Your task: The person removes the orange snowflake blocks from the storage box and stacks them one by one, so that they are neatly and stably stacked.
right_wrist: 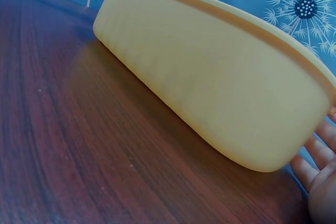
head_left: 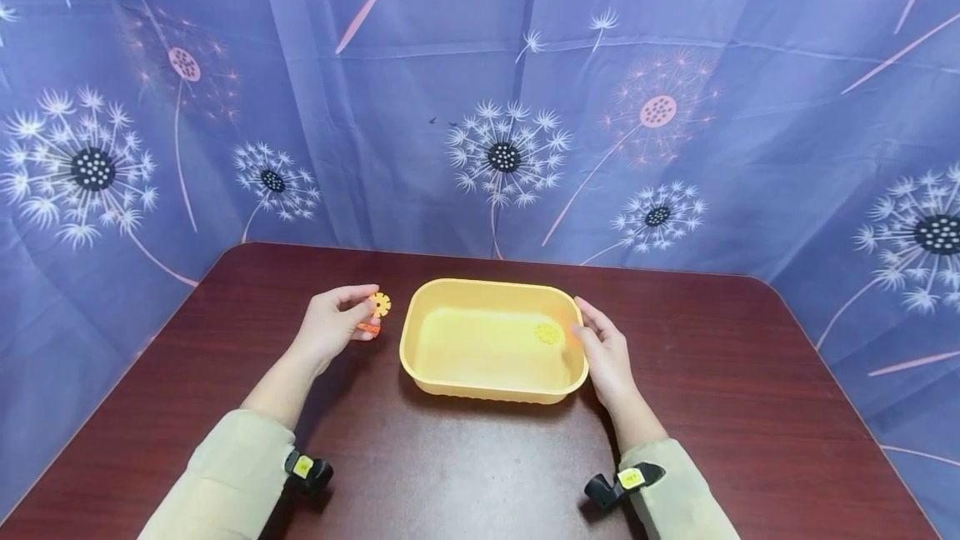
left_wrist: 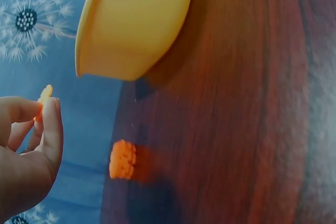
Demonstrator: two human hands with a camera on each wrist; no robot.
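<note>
My left hand pinches a yellow-orange flower-shaped plastic disc between thumb and fingertips, left of a yellow plastic bin. In the left wrist view the disc appears nearly edge-on. Below that hand, a stack of orange discs sits on the table; in the head view the fingers partly cover it. My right hand grips the bin's right end, thumb over the rim and fingers along the outside wall. A yellow flower-shaped disc lies inside the bin, toward its right end.
The dark red wood-grain table carries the bin near its far edge. Behind and beside it hangs a blue curtain with dandelion prints. Small black cameras are strapped at both wrists.
</note>
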